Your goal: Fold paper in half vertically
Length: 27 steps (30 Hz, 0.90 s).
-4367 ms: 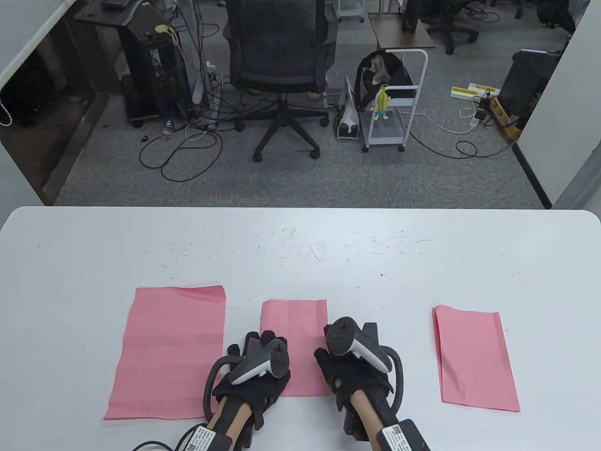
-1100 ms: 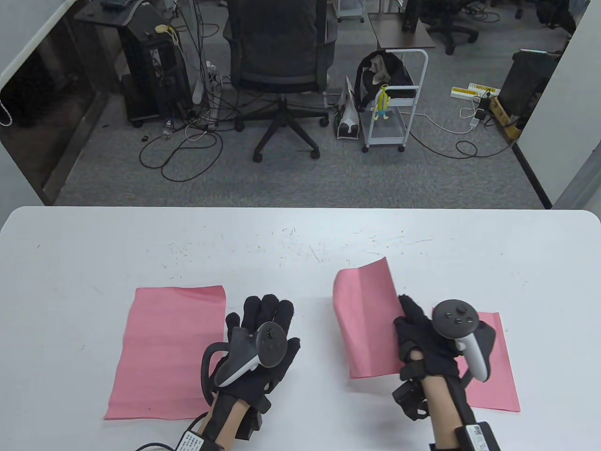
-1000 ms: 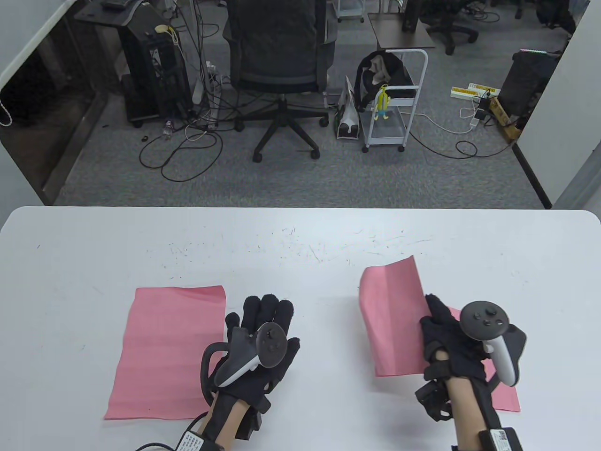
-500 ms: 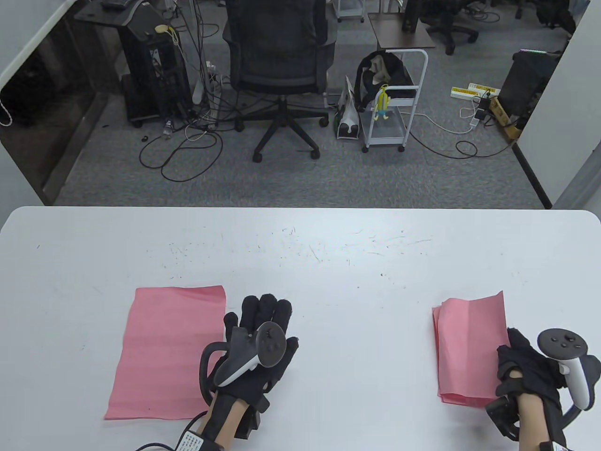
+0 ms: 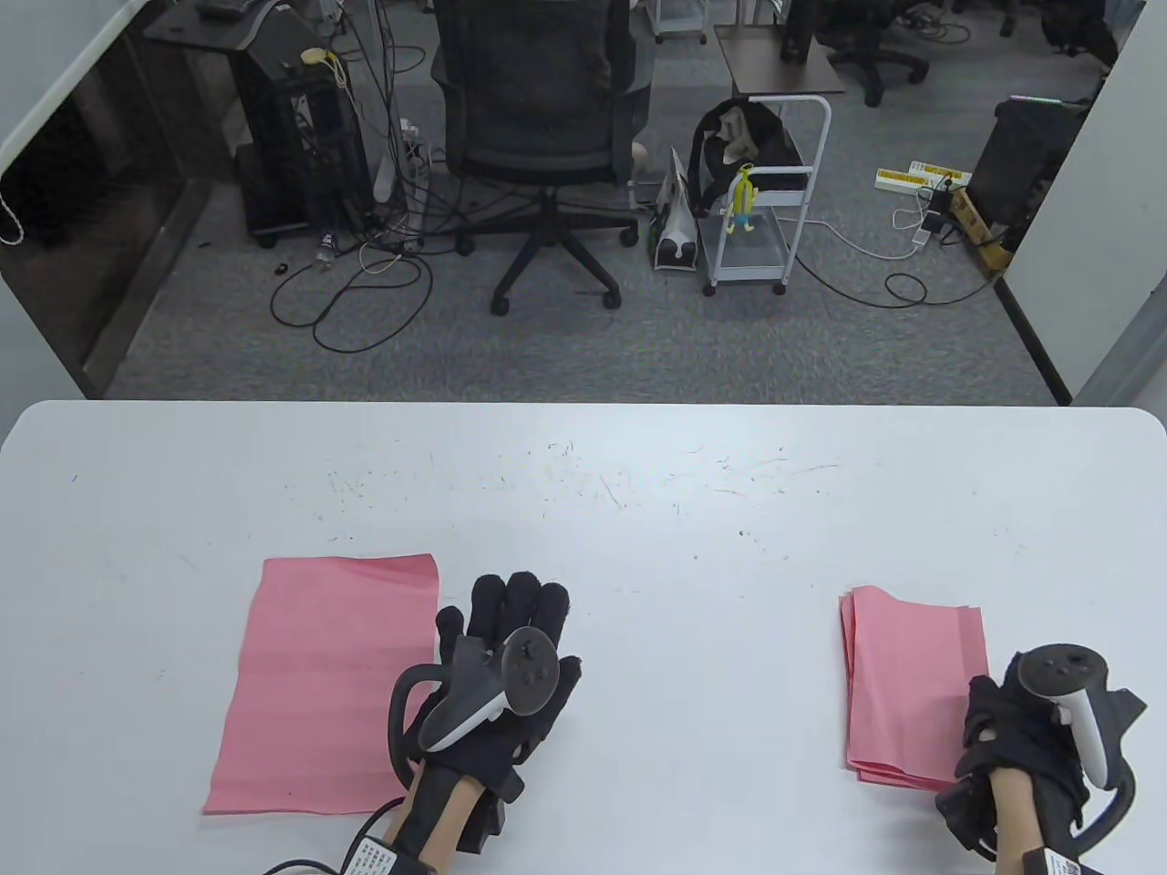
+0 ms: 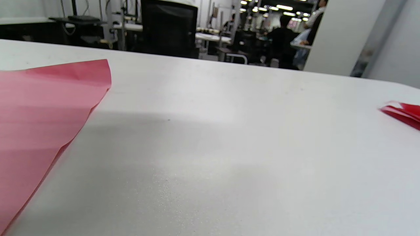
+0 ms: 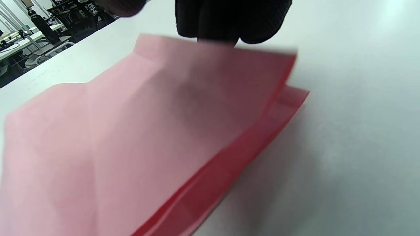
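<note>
A flat pink paper sheet (image 5: 328, 679) lies unfolded at the table's front left; it also shows in the left wrist view (image 6: 42, 108). My left hand (image 5: 511, 629) rests flat on the table just right of it, fingers spread, holding nothing. A stack of folded pink paper (image 5: 912, 693) lies at the front right, and its corner shows in the left wrist view (image 6: 402, 111). My right hand (image 5: 994, 720) is at the stack's near right corner. In the right wrist view its fingers (image 7: 229, 19) hold the edge of the top folded paper (image 7: 164, 124), slightly raised over the sheets below.
The white table (image 5: 638, 510) has scratch marks across its middle. Beyond its far edge stand an office chair (image 5: 542, 137) and a white cart (image 5: 766, 210) on the floor.
My right hand carried the folded paper from the table's middle to the right and lowered it onto the folded stack. The paper now lies nearly flat. My left hand stayed flat in place.
</note>
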{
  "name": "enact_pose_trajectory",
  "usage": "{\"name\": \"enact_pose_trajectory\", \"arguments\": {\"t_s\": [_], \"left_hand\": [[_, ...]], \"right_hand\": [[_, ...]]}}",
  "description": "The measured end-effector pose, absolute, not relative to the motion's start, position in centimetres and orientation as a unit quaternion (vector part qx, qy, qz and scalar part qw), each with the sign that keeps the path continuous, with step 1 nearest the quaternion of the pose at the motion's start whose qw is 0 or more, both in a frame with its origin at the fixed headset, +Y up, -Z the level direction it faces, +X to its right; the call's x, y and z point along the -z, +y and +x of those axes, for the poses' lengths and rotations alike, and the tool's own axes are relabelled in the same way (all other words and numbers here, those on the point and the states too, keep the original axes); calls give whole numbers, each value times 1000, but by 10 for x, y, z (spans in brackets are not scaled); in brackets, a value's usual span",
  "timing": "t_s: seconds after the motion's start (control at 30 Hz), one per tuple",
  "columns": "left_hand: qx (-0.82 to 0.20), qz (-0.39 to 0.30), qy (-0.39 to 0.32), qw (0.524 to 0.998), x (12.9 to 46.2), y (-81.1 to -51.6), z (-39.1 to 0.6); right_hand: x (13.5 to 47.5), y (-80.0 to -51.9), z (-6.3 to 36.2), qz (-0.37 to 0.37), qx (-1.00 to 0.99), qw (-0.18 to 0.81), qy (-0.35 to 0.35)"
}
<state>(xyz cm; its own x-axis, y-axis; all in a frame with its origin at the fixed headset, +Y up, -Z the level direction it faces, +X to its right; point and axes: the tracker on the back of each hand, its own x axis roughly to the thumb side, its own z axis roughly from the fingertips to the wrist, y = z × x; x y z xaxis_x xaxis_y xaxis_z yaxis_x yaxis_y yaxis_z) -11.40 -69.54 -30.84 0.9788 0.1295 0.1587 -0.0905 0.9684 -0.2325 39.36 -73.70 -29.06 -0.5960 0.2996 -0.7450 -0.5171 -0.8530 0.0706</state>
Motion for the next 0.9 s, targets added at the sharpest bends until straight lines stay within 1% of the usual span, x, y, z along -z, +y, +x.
{"name": "enact_pose_trajectory", "arguments": {"t_s": [0.07, 0.2, 0.3, 0.33, 0.47, 0.53, 0.57, 0.67, 0.73, 0.8, 0.9], "left_hand": [[-58, -112, -88, 988, 308, -695, -114], [-60, -109, -90, 988, 308, -696, -114], [-62, -108, -92, 988, 308, -696, -114], [-63, -107, -92, 988, 308, -696, -115], [-66, -111, -89, 988, 310, -698, -117], [-65, -113, -87, 988, 311, -699, -118], [-65, -113, -87, 988, 311, -700, -118], [-65, -115, -85, 988, 312, -701, -119], [-64, -117, -83, 988, 313, -703, -120], [-59, -121, -82, 987, 314, -705, -120], [-60, -123, -80, 987, 315, -707, -121]], "right_hand": [[291, -727, 387, -377, -890, 215, 136], [298, -699, 355, -313, -919, 216, 106], [307, -680, 314, -250, -939, 217, 98], [309, -677, 302, -231, -943, 217, 99], [322, -666, 231, -135, -960, 214, 117], [325, -664, 197, -99, -967, 202, 120], [325, -664, 186, -88, -968, 200, 124], [327, -672, 142, -49, -969, 201, 137], [329, -681, 114, -25, -969, 175, 172], [329, -689, 97, -10, -969, 167, 184], [327, -697, 85, 3, -966, 176, 188]]}}
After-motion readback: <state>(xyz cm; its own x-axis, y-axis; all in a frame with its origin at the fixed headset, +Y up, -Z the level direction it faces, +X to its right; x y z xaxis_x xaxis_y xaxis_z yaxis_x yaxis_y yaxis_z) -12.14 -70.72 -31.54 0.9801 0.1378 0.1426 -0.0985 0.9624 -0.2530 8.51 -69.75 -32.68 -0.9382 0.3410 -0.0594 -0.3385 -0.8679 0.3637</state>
